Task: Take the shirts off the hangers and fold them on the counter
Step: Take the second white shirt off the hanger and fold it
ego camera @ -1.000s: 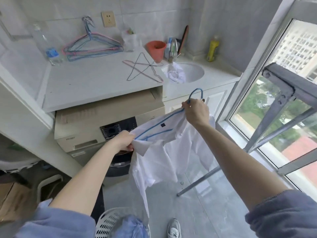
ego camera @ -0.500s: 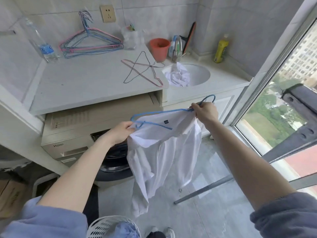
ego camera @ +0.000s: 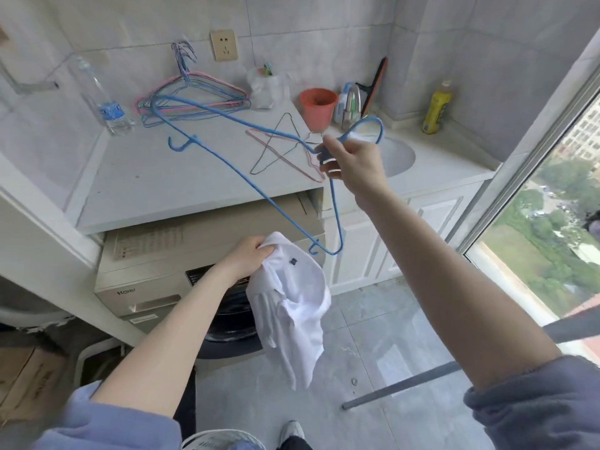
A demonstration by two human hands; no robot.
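Note:
My right hand (ego camera: pixel 352 162) grips the neck of a bare blue hanger (ego camera: pixel 233 177), raised over the white counter (ego camera: pixel 156 177). The hanger's far arm reaches toward the wall. My left hand (ego camera: pixel 246 256) holds a white shirt (ego camera: pixel 292 306) bunched at the collar. The shirt hangs free in front of the washing machine (ego camera: pixel 152 271), below the counter's edge and clear of the hanger.
Several pink and blue hangers (ego camera: pixel 194 95) lean against the back wall. Two thin wire hangers (ego camera: pixel 279 147) lie on the counter. A water bottle (ego camera: pixel 104 99), an orange cup (ego camera: pixel 317 107), a sink (ego camera: pixel 396 155), a yellow bottle (ego camera: pixel 436 107) and a laundry basket (ego camera: pixel 220 441) are around.
The hanger has come out of the shirt and my right hand has lifted it up over the counter. My left hand has pulled the shirt down and away.

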